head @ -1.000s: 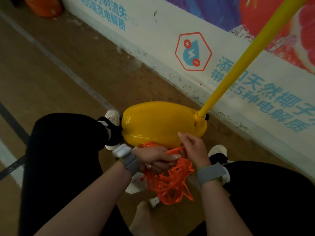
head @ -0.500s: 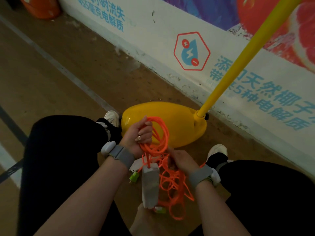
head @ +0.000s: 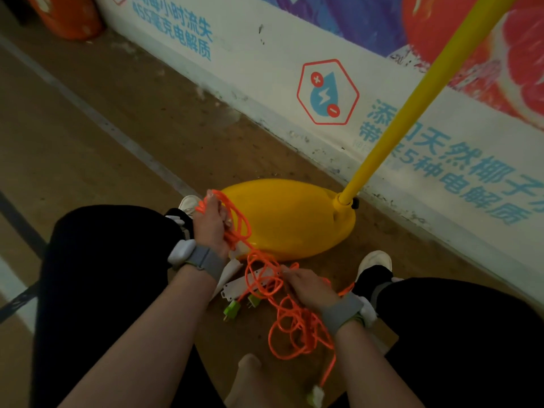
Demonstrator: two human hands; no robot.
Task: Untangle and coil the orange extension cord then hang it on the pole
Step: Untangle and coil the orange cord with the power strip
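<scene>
The orange extension cord (head: 297, 328) lies in a loose tangle on the floor between my knees. My left hand (head: 210, 223) grips a few raised loops of it in front of the yellow base (head: 294, 216). My right hand (head: 309, 285) holds strands lower down, above the tangle. A white power strip (head: 235, 285) and green plugs (head: 232, 309) lie under the cord. The yellow pole (head: 412, 104) rises from the base toward the upper right.
A printed wall banner (head: 323, 92) runs close behind the base. An orange object (head: 67, 16) stands at the far upper left. My knees in black trousers flank the cord, white shoes (head: 374, 260) beside the base. Brown floor with painted lines stretches left.
My left hand has lifted loops of cord up and to the left. The white power strip that hung from the cord now lies on the floor. My right hand moved down.
</scene>
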